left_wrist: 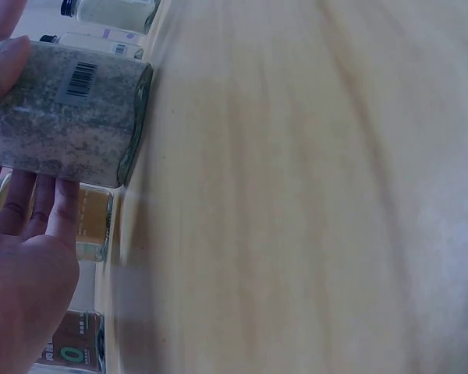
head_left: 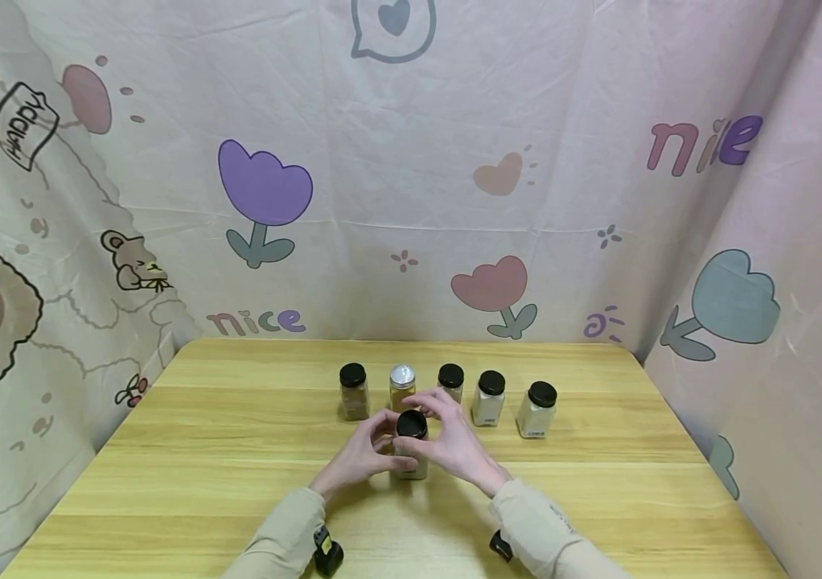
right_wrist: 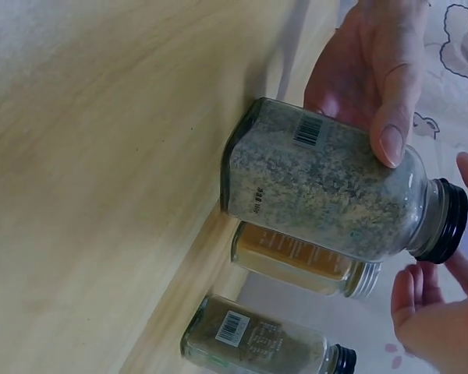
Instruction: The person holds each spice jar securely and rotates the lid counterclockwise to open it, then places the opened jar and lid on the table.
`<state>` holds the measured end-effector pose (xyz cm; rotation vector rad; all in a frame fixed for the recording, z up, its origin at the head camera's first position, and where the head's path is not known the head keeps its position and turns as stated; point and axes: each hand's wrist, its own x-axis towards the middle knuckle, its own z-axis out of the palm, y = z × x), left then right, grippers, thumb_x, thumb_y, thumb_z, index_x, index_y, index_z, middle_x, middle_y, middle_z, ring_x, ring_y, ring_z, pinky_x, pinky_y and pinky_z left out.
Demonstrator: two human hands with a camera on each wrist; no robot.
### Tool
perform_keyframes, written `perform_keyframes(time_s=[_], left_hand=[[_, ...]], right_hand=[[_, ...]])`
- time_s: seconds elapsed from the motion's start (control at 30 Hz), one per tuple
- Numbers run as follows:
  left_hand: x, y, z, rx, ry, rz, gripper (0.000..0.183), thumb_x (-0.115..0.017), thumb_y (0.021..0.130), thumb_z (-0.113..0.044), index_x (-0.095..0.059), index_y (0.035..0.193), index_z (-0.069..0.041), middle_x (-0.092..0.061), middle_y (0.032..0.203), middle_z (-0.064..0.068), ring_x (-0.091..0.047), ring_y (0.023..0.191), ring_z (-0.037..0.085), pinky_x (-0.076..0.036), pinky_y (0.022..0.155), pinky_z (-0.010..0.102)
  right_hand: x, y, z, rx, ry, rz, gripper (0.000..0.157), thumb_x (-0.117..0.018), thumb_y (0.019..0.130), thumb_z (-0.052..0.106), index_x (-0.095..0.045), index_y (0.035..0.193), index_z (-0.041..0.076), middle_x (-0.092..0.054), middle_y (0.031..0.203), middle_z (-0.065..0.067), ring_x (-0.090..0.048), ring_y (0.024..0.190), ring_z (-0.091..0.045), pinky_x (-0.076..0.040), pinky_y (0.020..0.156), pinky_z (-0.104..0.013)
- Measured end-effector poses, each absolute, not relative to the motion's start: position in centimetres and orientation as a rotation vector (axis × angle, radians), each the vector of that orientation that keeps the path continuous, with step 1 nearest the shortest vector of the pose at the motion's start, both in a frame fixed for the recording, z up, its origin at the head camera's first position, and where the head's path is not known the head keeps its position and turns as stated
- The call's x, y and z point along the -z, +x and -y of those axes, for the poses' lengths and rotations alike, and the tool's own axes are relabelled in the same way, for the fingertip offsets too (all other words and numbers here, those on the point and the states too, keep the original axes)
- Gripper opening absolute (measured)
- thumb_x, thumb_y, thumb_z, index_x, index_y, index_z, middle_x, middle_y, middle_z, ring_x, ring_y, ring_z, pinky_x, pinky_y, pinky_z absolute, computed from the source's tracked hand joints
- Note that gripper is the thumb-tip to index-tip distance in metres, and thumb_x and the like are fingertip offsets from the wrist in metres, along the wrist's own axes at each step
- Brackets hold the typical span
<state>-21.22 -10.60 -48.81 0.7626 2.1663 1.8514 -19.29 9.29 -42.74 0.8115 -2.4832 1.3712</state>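
Fingers [left_wrist: 65, 212] around glass jar [right_wrist: 327, 183], speckled granules [right_wrist: 359, 191] inside

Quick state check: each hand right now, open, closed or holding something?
Left hand: closed, holding the front jar by its body.
Right hand: fingers curved about that jar's black lid; whether they grip cannot be told.

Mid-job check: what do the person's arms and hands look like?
The left sleeve and right sleeve are beige, the right with dark print. The left hand and right hand are ungloved. A black device with a yellow patch sits by the left cuff, a black piece by the right cuff.
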Motion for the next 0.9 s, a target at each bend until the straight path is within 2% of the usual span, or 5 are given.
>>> perform_keyframes(time_s=[0.3, 0.43, 0.57, 0.73, 0.9], left_hand=[[48.83, -21.21, 10.62, -1.858, 0.770, -2.160, 0.051, -0.084, 0.081, -0.011, -0.055, 0.123, -0.002, -0.059, 0.129, 0.015, -0.060, 0.117, 0.005, -0.048, 0.111, 0.023], [48.82, -21.22, 10.60, -1.851, 0.761, -2.170, 0.052, -0.084, 0.081, -0.011, -0.056, 0.123, -0.002, -0.059, 0.129, 0.014, -0.059, 0.119, 0.007, -0.048, 0.113, 0.027], [48.85, -21.26, 10.57, -1.851, 0.771, -2.181, 0.053, -0.084, 0.081, -0.011, -0.056, 0.123, 0.000, -0.059, 0.129, 0.016, -0.059, 0.118, 0.007, -0.048, 0.110, 0.022], [48.82, -21.24, 10.57, -1.856, 0.778, -2.176, 0.052, -0.084, 0.081, -0.011, -0.055, 0.123, 0.000, -0.059, 0.127, 0.015, -0.060, 0.116, 0.005, -0.048, 0.107, 0.016], [48.68, -21.13, 10.66, -1.861, 0.758, -2.154, 0.052, -0.084, 0.081, -0.010, -0.055, 0.123, -0.002, -0.059, 0.127, 0.014, -0.060, 0.116, 0.006, -0.047, 0.108, 0.016]], right_hand=[[42.64, -19.28, -9.01, -1.368, 0.753, 2.467, 0.042, -0.089, 0.075, 0.015, -0.071, 0.111, 0.005, -0.065, 0.111, -0.005, -0.062, 0.097, -0.020, -0.056, 0.085, -0.029], [42.55, -19.29, -9.23, -1.344, 0.839, 2.453, 0.037, -0.084, 0.078, 0.008, -0.071, 0.112, 0.005, -0.067, 0.115, -0.007, -0.065, 0.102, -0.024, -0.059, 0.089, -0.033], [42.57, -19.28, -9.49, -1.309, 0.923, 2.446, 0.039, -0.079, 0.078, 0.003, -0.070, 0.117, 0.006, -0.068, 0.121, -0.008, -0.065, 0.112, -0.026, -0.058, 0.097, -0.038], [42.69, -19.20, -9.48, -1.344, 0.873, 2.470, 0.047, -0.084, 0.079, 0.013, -0.068, 0.122, 0.005, -0.066, 0.123, -0.007, -0.064, 0.112, -0.025, -0.056, 0.098, -0.036], [42.78, -19.33, -9.15, -1.363, 0.725, 2.463, 0.050, -0.091, 0.073, 0.023, -0.071, 0.115, 0.005, -0.066, 0.112, -0.005, -0.061, 0.101, -0.020, -0.054, 0.087, -0.028]])
